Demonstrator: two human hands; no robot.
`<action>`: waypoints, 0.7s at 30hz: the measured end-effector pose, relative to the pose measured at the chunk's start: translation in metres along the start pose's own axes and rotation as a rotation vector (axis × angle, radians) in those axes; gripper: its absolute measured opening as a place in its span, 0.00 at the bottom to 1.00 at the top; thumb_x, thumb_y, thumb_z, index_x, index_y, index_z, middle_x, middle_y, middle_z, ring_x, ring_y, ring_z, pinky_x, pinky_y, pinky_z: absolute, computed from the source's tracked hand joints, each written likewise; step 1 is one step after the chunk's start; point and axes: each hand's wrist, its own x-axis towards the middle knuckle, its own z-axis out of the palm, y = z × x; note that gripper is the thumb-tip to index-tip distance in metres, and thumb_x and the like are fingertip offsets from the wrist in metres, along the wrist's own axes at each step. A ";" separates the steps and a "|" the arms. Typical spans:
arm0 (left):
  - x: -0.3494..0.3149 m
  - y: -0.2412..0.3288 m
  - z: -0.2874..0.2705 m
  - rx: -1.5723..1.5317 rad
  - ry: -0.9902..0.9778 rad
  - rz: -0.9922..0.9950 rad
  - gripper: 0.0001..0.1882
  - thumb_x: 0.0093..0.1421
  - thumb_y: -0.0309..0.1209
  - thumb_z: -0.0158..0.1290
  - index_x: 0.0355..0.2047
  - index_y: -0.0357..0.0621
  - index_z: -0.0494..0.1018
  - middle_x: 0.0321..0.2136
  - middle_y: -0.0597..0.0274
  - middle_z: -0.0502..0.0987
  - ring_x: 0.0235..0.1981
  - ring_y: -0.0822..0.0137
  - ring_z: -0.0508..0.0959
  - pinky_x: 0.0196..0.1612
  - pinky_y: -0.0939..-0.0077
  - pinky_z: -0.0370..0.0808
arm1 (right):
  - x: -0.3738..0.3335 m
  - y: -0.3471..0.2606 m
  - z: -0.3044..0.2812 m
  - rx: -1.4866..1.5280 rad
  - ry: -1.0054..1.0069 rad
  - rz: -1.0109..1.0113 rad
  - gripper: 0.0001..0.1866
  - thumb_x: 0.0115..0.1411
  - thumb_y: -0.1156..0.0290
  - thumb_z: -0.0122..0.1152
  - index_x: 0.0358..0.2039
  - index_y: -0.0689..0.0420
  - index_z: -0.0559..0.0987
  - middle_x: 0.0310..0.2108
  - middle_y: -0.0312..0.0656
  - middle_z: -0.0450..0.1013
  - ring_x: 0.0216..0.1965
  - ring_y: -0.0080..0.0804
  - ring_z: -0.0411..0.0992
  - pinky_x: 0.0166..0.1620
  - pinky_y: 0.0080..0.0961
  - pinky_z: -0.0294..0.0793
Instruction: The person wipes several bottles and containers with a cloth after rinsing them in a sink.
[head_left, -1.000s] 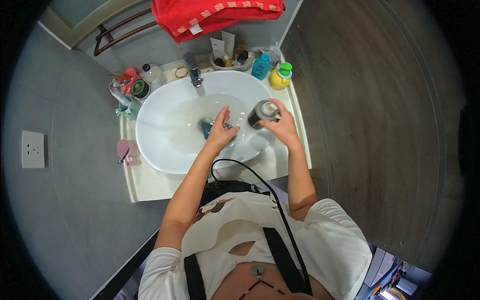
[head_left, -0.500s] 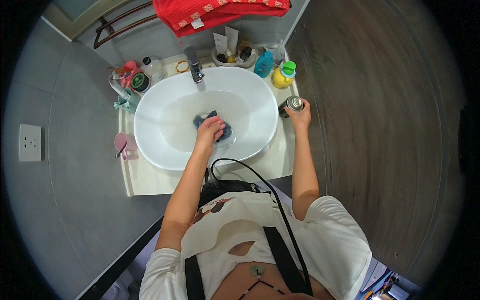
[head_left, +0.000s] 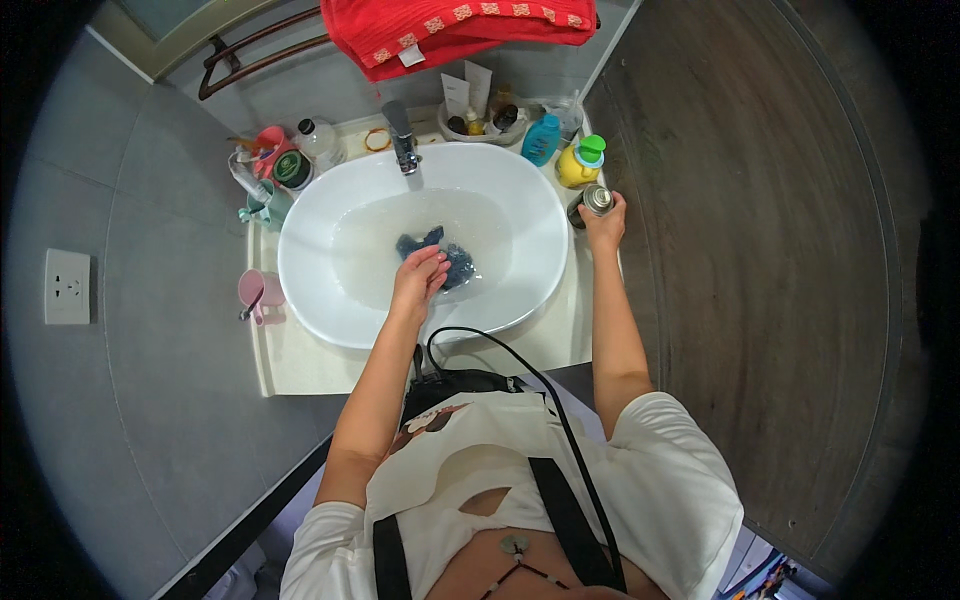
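Observation:
A white oval sink (head_left: 300,262) holds water, with a small dark blue cloth (head_left: 461,268) lying wet in it. My left hand (head_left: 419,278) hovers over the near side of the cloth, fingers loosely extended and nothing seen in them. At the counter's right edge my right hand (head_left: 606,224) is wrapped round a dark cylindrical container with a silver top (head_left: 597,200). This container stands just in front of a yellow bottle with a green cap (head_left: 580,162). Whether its base rests on the counter is hard to tell.
Behind the sink rises a chrome faucet (head_left: 402,140). A blue bottle (head_left: 541,140) and a basket of toiletries (head_left: 484,136) line the back. Cups and jars crowd the left, with a pink mug (head_left: 261,290) nearer me. A red towel (head_left: 450,32) hangs above.
My right hand has shifted the container slightly back, closer to the yellow bottle. My left hand has drawn a little left, uncovering more of the cloth. The whole view has shifted slightly.

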 end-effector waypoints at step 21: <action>-0.033 0.009 -0.082 -0.122 0.145 0.067 0.17 0.56 0.26 0.46 0.46 0.40 0.64 0.40 0.58 0.71 0.40 0.67 0.74 0.41 0.77 0.71 | -0.141 -0.078 0.061 0.440 -0.476 -0.222 0.11 0.50 0.80 0.51 0.36 0.57 0.74 0.37 0.40 0.69 0.33 0.25 0.69 0.37 0.19 0.69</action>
